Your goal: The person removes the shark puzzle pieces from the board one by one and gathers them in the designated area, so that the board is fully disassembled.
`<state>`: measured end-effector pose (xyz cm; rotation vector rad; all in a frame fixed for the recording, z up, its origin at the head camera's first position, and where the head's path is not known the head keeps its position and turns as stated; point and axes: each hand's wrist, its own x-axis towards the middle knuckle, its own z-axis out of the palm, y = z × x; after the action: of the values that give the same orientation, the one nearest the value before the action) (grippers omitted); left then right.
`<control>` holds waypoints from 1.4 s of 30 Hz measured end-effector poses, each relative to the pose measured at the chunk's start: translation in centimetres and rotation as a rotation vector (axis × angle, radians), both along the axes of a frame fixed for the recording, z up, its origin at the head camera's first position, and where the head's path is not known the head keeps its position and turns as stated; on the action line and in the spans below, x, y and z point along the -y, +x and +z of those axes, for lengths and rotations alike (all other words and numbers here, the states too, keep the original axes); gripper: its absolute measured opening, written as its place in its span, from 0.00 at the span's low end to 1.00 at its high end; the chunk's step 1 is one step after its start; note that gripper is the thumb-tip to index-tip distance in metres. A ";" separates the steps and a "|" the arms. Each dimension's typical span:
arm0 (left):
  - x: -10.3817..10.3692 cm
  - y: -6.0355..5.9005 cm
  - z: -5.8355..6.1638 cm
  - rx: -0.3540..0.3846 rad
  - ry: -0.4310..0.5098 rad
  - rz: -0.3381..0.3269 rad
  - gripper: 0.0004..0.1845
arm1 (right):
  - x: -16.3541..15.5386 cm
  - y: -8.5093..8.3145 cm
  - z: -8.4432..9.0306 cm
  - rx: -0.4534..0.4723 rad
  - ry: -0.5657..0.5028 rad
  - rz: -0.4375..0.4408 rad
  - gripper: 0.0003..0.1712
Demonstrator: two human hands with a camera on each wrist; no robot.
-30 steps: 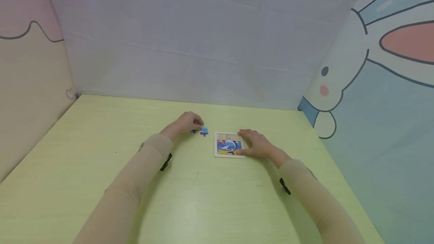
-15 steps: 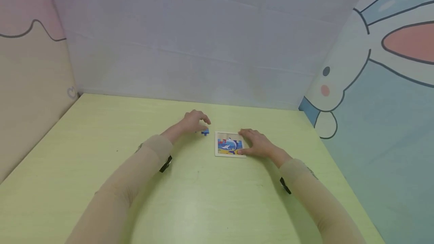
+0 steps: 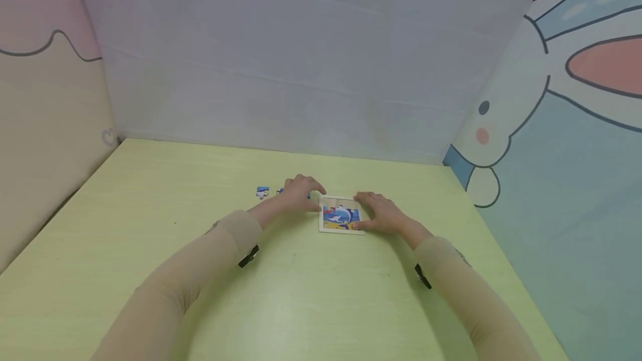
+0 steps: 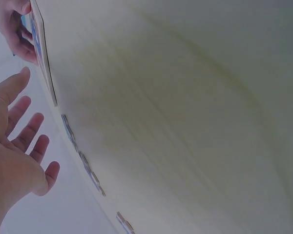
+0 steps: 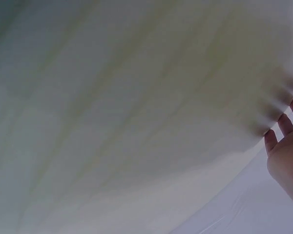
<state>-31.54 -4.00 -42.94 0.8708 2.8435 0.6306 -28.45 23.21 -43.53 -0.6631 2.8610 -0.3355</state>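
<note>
A small framed puzzle board (image 3: 339, 216) with a blue dolphin picture lies on the pale green table (image 3: 301, 294). My right hand (image 3: 379, 211) rests flat on the board's right side, fingers fairly straight. My left hand (image 3: 302, 191) hovers at the board's upper left corner. In the left wrist view the left hand (image 4: 14, 131) has its fingers spread and holds nothing. There the board's edge (image 4: 43, 58) shows beyond them, with right hand fingers (image 4: 14, 34) on it. Two loose blue pieces (image 3: 262, 191) lie left of my left hand.
Padded walls close in the table on three sides, with a rabbit drawing (image 3: 501, 127) on the right one. Several loose pieces (image 4: 88, 168) lie in a row in the left wrist view. The right wrist view shows blurred tabletop and the right hand's fingers (image 5: 288, 146).
My left hand has moved right, from over the loose pieces to the board's upper left corner, which uncovers pieces on its left. My right hand has stayed on the board.
</note>
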 end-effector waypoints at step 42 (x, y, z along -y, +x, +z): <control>-1.3 2.2 -1.1 0.051 -0.049 -0.043 0.26 | 2.4 0.1 -0.2 -0.068 -0.003 -0.115 0.45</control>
<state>-29.38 -2.73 -44.09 0.8921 2.7748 0.5668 -28.36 20.80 -43.69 -0.5217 2.9713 -0.3395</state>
